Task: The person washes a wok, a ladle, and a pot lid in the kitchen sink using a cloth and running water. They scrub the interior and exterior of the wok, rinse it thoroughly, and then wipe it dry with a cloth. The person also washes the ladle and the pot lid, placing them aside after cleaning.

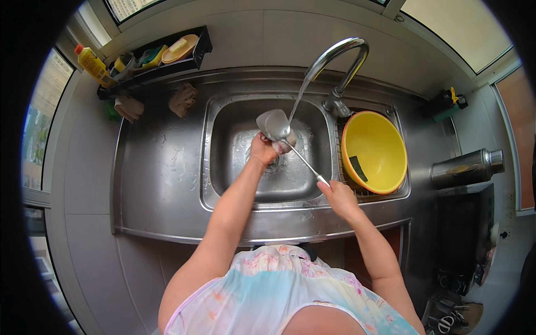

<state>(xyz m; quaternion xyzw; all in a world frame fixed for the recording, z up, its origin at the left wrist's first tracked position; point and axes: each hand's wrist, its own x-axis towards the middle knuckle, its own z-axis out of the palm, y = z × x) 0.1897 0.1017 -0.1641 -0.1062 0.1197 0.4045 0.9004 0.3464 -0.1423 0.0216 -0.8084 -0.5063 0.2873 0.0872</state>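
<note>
Left-hand fingers [262,140] clasp a cloth [284,146] against the spatula [272,123] over the sink [229,167]; the right hand [341,200] grips its handle [305,162]; washing seems unfinished.

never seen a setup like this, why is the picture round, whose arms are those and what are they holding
There's no machine: a person wears a wide fisheye camera on the head, looking down, which curves the edges. The bare arms are the wearer's own. The right hand grips the handle of a broad-bladed steel spatula; the left hand holds what looks like a pale pinkish cloth against it. Water runs from a curved chrome tap above the rectangular steel sink. Right of that sits a round yellow plastic bowl; a crumpled brown cloth lies toward the back left.
</note>
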